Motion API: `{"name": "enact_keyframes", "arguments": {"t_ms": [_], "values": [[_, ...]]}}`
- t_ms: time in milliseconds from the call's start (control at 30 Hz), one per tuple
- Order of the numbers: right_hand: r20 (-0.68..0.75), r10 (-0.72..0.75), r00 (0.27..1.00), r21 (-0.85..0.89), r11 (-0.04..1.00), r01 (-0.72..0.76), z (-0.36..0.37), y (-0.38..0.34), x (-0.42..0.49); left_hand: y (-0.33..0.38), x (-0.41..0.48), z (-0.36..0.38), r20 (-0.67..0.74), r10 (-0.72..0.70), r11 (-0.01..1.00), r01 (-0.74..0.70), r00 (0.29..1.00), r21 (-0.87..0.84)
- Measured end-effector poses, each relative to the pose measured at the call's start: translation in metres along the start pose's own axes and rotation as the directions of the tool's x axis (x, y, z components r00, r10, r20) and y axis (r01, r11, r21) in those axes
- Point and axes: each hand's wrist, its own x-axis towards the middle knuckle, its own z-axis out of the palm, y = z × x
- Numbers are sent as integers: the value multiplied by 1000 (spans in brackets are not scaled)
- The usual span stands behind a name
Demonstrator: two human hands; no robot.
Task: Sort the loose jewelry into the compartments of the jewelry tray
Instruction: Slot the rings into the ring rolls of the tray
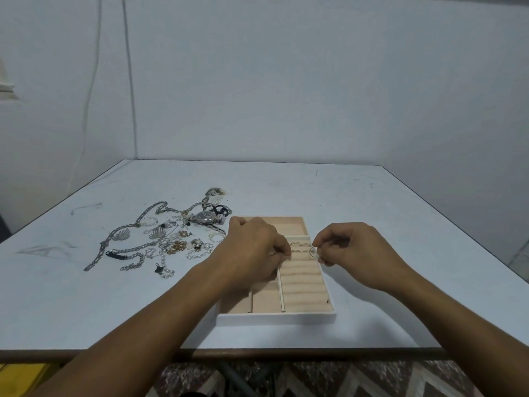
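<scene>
1. Pinching a thin ring (313,252) between thumb and fingertips of the right hand (352,250), other fingers curled in. Held upright just above the upper rows of the ring rolls (303,282), probably to slide edge-first into a slot.
2. Pressing down with the curled fingertips of the left hand (257,250) at the left end of those same rows, likely to steady or spread the rolls. Cannot tell whether anything is pinched there.
3. Inside the jewelry tray (274,318): 2 or 3 seated rings (297,245) standing in the top rows, with the lower rolls bare. Nothing visible in the back compartment (289,226) or the near-left compartment (264,299), though partly hidden beneath the left hand and forearm.
4. Left of the tray, on the table (372,202): loose jewelry (160,242) spread in a tangle of chains, pearl strands and earrings, plus a wristwatch (206,217) just beside the tray's far-left corner. Within easy reach of the left hand.
5. Judged early in the sorting: only rings placed, most pieces still outside.
</scene>
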Motion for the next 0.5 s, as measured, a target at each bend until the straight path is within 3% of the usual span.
{"name": "enact_keyframes", "arguments": {"t_ms": [500], "values": [[-19, -54, 998, -72, 996, 53, 6, 0, 3, 1, -7, -4, 21, 48, 998, -49, 999, 49]]}}
